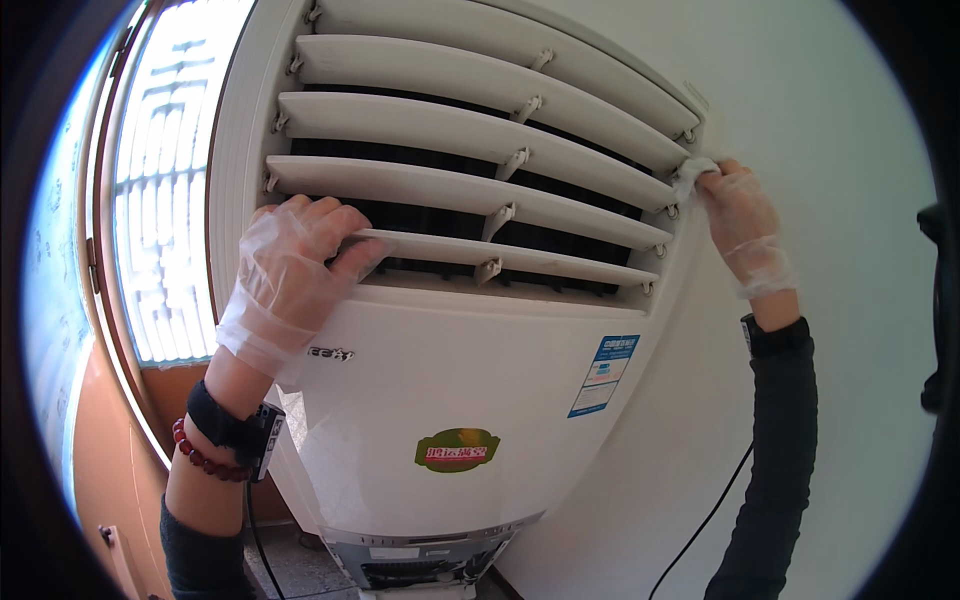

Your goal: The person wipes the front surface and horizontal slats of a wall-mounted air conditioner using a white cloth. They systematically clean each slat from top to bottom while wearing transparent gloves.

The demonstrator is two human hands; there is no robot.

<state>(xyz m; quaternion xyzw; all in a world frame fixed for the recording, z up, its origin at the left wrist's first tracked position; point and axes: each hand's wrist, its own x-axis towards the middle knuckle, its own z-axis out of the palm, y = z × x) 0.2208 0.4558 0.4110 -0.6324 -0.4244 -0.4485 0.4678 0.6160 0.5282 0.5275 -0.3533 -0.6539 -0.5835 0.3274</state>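
Before me stands a white floor-standing air conditioner (427, 360) with wide horizontal louvres (450, 127) across its upper part. My left hand (292, 262), in a clear plastic glove, grips the left end of the lowest louvre (465, 251), thumb below and fingers above. At the right ends of the louvres, my gloved right hand (739, 202) pinches a white cloth (694, 176) against the side of the outlet frame. Dark gaps show between the slats, and small white clips (514, 163) stand along their middle.
A bright window with a lattice grille (165, 187) and a brown-framed door (112, 420) are at the left. A pale wall (825, 165) rises close on the right. Below, the unit's lower section (427, 562) exposes dark inner parts. Black cables (705, 517) hang near both arms.
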